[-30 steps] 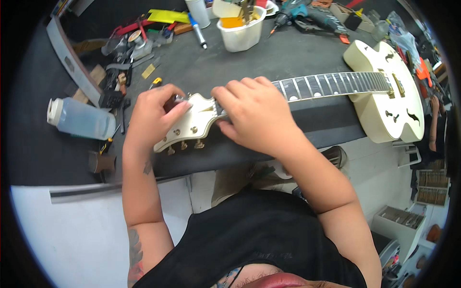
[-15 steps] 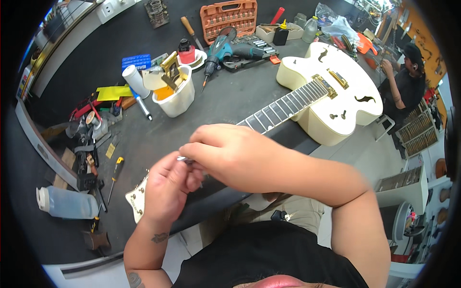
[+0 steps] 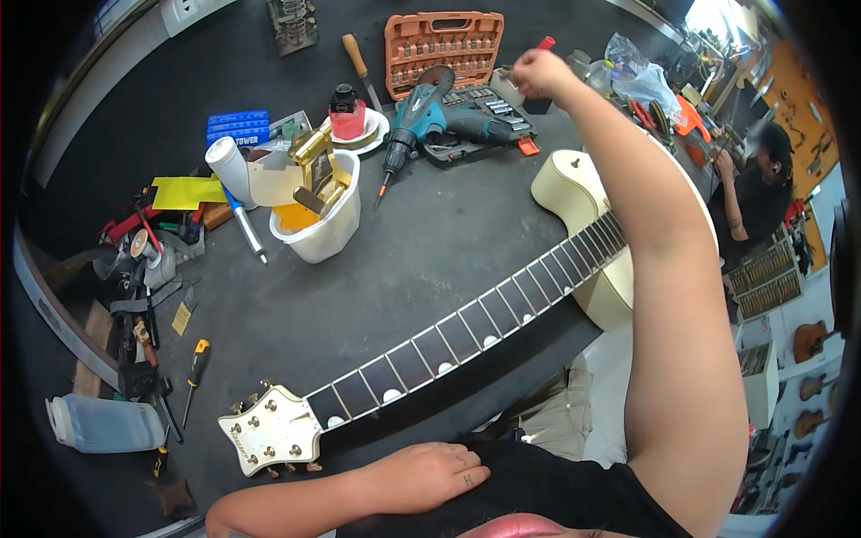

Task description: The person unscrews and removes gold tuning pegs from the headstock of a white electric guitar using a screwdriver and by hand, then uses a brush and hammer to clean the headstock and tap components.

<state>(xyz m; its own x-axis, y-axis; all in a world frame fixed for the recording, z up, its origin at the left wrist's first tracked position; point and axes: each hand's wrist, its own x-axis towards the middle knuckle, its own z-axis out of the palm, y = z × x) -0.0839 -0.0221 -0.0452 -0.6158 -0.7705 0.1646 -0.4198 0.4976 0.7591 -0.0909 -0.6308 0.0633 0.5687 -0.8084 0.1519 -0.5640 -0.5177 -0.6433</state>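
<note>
A cream electric guitar without strings lies across the bench, its headstock (image 3: pixel 285 423) at the near left and its body (image 3: pixel 565 188) at the right, partly behind my right arm. My right hand (image 3: pixel 543 74) is stretched to the far side, over a small open box (image 3: pixel 505 87) beside the socket set. Its fingers are closed, and whatever they pinch is too small to make out. Against my dark shirt, just below the fretboard (image 3: pixel 466 334), rests my left hand (image 3: pixel 439 475). Those fingers are curled under, hiding anything inside them.
Behind the neck stand a white tub (image 3: pixel 314 238) of gold guitar hardware, a teal cordless drill (image 3: pixel 421 117) and an orange socket case (image 3: pixel 442 54). A screwdriver (image 3: pixel 196 368) and a clear jug (image 3: pixel 112 424) lie left. Another person (image 3: pixel 762 179) works at the far right.
My hands, together over the neck around a small shiny piece, have separated. The right reached far across the bench; the left dropped to my shirt. The neck and headstock are now uncovered.
</note>
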